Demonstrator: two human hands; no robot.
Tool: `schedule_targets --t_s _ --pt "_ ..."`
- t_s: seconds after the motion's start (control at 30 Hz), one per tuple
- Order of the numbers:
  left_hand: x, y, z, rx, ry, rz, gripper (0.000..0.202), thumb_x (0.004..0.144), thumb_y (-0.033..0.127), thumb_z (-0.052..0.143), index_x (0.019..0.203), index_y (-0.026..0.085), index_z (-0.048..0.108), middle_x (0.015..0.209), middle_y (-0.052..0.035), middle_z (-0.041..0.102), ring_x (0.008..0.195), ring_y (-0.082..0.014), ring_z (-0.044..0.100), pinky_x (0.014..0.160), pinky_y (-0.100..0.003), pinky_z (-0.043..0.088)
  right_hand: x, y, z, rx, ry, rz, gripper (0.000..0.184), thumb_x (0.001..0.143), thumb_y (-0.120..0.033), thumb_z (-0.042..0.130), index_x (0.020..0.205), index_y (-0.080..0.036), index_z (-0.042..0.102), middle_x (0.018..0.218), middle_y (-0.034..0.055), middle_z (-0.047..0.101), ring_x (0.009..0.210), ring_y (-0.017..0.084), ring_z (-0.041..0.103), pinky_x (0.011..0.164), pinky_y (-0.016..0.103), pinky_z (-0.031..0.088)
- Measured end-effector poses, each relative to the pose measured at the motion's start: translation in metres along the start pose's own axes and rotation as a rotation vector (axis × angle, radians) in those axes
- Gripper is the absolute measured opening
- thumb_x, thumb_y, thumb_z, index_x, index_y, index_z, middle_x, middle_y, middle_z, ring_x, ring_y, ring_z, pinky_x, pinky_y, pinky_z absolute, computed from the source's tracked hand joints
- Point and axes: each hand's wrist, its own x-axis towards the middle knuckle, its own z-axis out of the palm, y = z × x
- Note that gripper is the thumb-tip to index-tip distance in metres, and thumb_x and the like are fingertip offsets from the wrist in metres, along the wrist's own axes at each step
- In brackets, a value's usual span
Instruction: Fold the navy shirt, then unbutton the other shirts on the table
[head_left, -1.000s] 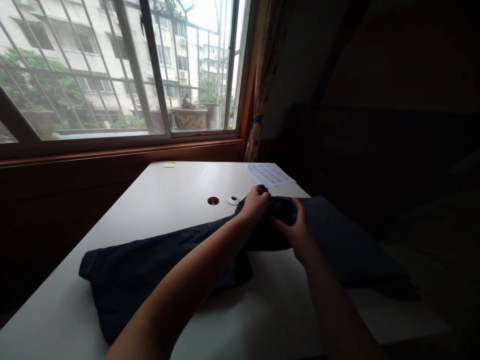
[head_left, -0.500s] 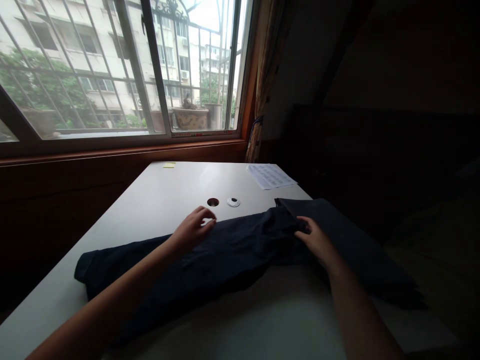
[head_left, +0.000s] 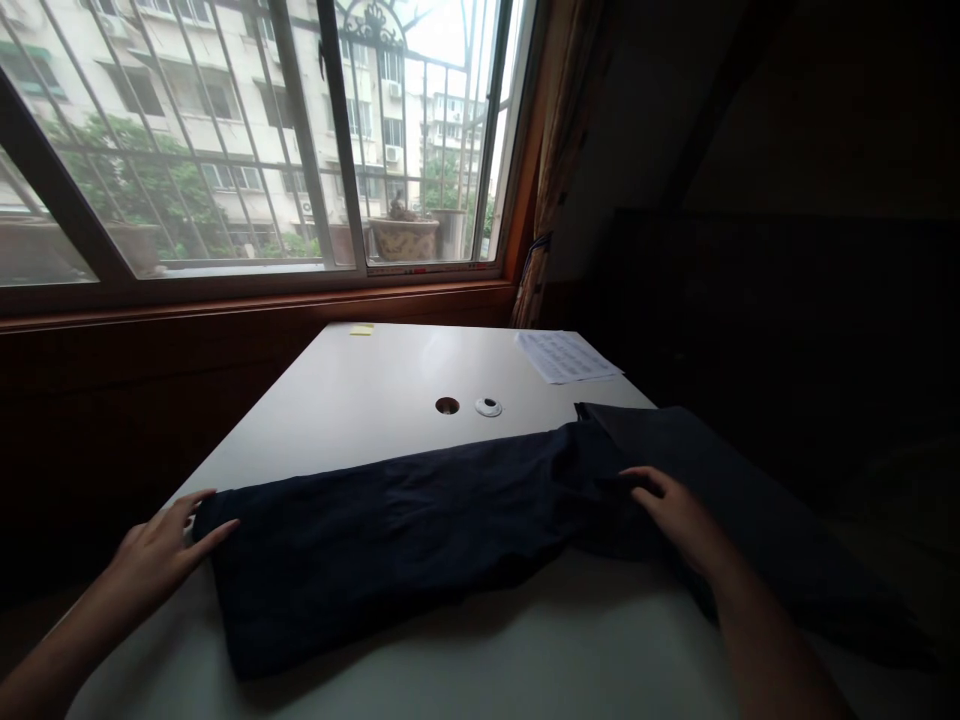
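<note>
A dark navy garment (head_left: pixel 390 545) lies stretched across the white table (head_left: pixel 375 385), running from the left edge to the right side, where it hangs over. My left hand (head_left: pixel 161 555) is at the garment's left end, fingers spread and touching its corner. My right hand (head_left: pixel 675 515) rests flat on the cloth toward the right, fingers extended. Neither hand grips the fabric that I can see.
A round cable hole (head_left: pixel 447 405) and its white cap (head_left: pixel 488 406) sit behind the garment. A printed paper sheet (head_left: pixel 566 356) lies at the far right, a yellow sticky note (head_left: pixel 361 329) at the far edge. The window (head_left: pixel 247 150) and curtain (head_left: pixel 559 160) stand beyond.
My left hand has slid from the garment's right part to its left end, smoothing it flat. The right hand let go of the bunched cloth and lies open. The view shifted slightly.
</note>
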Motion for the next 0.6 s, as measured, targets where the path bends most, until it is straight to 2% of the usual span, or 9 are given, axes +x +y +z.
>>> schedule_targets --t_s 0.1,0.23,0.3,0.37,0.47,0.6 --pt "0.006 0.017 0.002 -0.155 -0.024 -0.082 0.08 0.076 0.071 0.058 0.136 0.019 0.049 0.128 -0.0147 0.061 0.117 -0.0372 0.061 0.097 -0.05 0.052 -0.001 -0.003 0.001 -0.031 0.001 0.042 0.033 0.078 -0.035 0.058 0.106 -0.023 0.069 0.079 0.0045 0.075 0.069 0.024 0.07 0.057 0.03 0.051" --pt "0.009 0.057 0.002 -0.244 0.073 -0.133 0.084 0.077 0.066 0.058 0.145 0.02 0.04 0.14 -0.0168 0.047 0.129 -0.0393 0.05 0.101 -0.054 0.049 -0.004 -0.01 0.0 0.016 -0.032 0.103 0.036 0.079 -0.048 0.061 0.104 -0.022 0.068 0.085 0.0064 0.076 0.078 0.026 0.072 0.062 0.031 0.053" --pt "0.006 0.073 0.0 -0.259 0.104 -0.158 0.08 0.08 0.062 0.055 0.147 0.022 0.039 0.136 -0.0163 0.047 0.127 -0.0394 0.051 0.097 -0.056 0.051 -0.006 -0.013 -0.001 0.064 -0.071 0.135 0.04 0.079 -0.057 0.062 0.099 -0.022 0.067 0.086 0.0067 0.076 0.082 0.027 0.072 0.063 0.031 0.053" --pt "0.004 0.08 -0.005 -0.263 0.115 -0.162 0.075 0.082 0.059 0.054 0.148 0.025 0.04 0.129 -0.0149 0.049 0.121 -0.0386 0.054 0.094 -0.055 0.052 -0.008 -0.016 -0.001 0.089 -0.102 0.152 0.044 0.079 -0.064 0.063 0.092 -0.022 0.067 0.082 0.006 0.074 0.08 0.027 0.07 0.061 0.03 0.052" --pt "0.008 0.07 -0.021 -0.239 0.133 -0.192 0.07 0.084 0.053 0.057 0.148 0.028 0.042 0.124 -0.0132 0.051 0.112 -0.0362 0.06 0.09 -0.053 0.054 -0.011 -0.019 0.003 0.121 -0.112 0.131 0.045 0.075 -0.065 0.068 0.084 -0.022 0.064 0.075 0.0033 0.07 0.073 0.024 0.067 0.059 0.029 0.049" --pt "0.034 0.023 -0.053 -0.087 0.21 -0.227 0.068 0.083 0.054 0.058 0.145 0.028 0.046 0.124 -0.0131 0.055 0.103 -0.0346 0.064 0.081 -0.049 0.058 -0.017 -0.029 0.019 0.299 -0.242 0.091 0.042 0.07 -0.058 0.077 0.077 -0.021 0.06 0.068 -0.0014 0.062 0.065 0.017 0.06 0.059 0.027 0.046"
